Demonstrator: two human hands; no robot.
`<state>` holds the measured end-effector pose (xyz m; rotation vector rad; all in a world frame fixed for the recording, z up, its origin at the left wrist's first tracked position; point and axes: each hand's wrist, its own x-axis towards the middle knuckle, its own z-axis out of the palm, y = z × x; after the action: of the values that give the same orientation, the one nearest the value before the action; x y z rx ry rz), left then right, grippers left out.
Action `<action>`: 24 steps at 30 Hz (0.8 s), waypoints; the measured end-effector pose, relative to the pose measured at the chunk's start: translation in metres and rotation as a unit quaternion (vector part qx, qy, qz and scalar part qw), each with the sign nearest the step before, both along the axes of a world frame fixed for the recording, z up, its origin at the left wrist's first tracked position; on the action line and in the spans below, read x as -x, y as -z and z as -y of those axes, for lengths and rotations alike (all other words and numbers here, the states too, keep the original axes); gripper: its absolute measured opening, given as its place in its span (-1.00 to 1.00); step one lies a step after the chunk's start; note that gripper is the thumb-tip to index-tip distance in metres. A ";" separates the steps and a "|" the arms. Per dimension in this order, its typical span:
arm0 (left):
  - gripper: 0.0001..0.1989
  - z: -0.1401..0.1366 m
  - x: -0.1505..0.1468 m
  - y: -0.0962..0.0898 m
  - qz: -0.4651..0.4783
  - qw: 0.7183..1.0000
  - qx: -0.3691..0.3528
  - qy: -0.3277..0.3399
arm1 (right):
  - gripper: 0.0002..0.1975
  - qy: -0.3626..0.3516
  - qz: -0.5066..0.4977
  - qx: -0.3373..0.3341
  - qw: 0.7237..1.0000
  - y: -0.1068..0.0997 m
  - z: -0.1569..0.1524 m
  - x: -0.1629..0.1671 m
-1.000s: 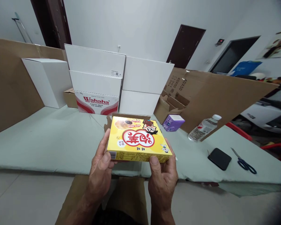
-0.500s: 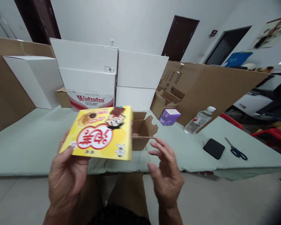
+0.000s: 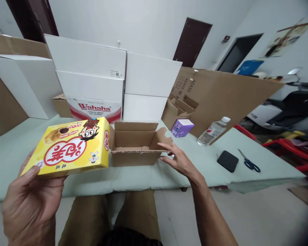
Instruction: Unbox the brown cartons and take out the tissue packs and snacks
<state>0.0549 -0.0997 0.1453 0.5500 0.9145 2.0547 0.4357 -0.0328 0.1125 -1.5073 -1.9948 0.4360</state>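
Since the earlier frame, the yellow box (image 3: 70, 147) has moved left, uncovering the open carton (image 3: 133, 159), and the right hand (image 3: 179, 162) has advanced to that carton. The left hand (image 3: 36, 201) holds the yellow box by its near left corner, thumb on top, above the worktop (image 3: 128, 179); the box's long axis runs roughly left to right. Directly right of it stands the open carton, near the worktop's front edge, long axis roughly parallel. The right hand, nearer the carton, has fingers parted at its front right corner; grip cannot be determined.
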 end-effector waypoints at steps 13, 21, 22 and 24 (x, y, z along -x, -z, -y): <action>-0.65 -0.007 -0.006 0.010 0.012 0.998 0.041 0.041 | -0.67 0.145 0.055 -0.158 0.975 -0.010 0.034 -0.025; -0.57 -0.019 -0.049 0.037 0.033 0.982 0.092 0.160 | -0.36 0.455 0.190 -0.193 0.848 -0.014 0.099 -0.138; -0.54 -0.020 -0.053 0.041 0.034 0.980 0.096 0.172 | -0.39 0.470 0.203 -0.179 0.840 -0.012 0.099 -0.146; -0.50 -0.022 -0.061 0.046 0.037 0.976 0.103 0.186 | -0.48 0.481 0.221 -0.157 0.834 -0.007 0.092 -0.157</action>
<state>0.1161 -0.0773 0.0990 0.4867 0.8923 1.6122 0.5923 -0.1253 0.1196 -2.2418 -1.2092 -0.6798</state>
